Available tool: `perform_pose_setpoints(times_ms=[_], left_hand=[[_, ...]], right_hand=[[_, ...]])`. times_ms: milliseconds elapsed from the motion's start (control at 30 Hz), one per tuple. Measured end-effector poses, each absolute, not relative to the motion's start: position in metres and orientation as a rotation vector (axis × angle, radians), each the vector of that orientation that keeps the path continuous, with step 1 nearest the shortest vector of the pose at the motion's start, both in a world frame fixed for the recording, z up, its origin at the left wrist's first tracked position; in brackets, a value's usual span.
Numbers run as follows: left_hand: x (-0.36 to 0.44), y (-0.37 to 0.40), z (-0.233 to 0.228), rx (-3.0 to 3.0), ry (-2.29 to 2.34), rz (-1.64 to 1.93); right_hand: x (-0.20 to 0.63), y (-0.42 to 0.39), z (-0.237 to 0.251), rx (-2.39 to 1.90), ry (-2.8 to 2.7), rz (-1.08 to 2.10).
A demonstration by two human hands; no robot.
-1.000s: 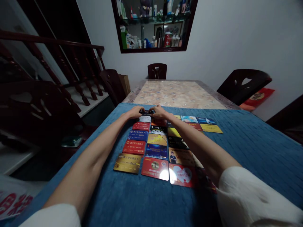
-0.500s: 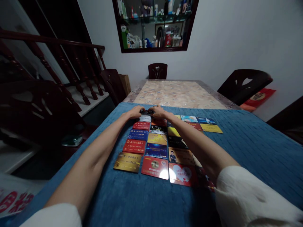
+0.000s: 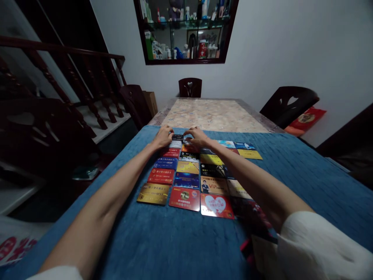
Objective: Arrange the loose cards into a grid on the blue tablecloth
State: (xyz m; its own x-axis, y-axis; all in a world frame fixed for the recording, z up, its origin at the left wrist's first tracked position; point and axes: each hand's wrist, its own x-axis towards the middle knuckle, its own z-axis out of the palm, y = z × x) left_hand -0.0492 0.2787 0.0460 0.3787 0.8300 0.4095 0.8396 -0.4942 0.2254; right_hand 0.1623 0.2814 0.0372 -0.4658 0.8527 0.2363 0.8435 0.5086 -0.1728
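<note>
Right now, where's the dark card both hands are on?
In the head view the dark card lies at the far end of the card grid on the blue cloth, between the left hand and right hand.

**Both hands at the far end of a card grid**

The left hand and right hand reach forward over a blue cloth that covers the near part of the counter. Between them lies a small dark card, with the fingers of each hand at one of its ends; whether it is lifted off the cloth cannot be told. Nearer the person, rows of coloured cards lie flat and close together, among them a gold card at the near left and a red heart card further right. Dark chairs stand around the counter, and a wall cabinet hangs beyond.
</note>
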Motion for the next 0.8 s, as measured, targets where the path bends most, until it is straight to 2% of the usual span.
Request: perform_pose_setpoints(times_ms=[267,800], left_hand=[[-0.006,0.219,0.05,-2.563,-1.442,-0.943],[0.078,0.066,0.036,-2.875,-0.819,-1.096]], right_hand=[[0.19,0.23,0.054,-1.322,-2.403,-0.015],[0.262,0.087,0.052,-1.094,-2.321,-0.113]])
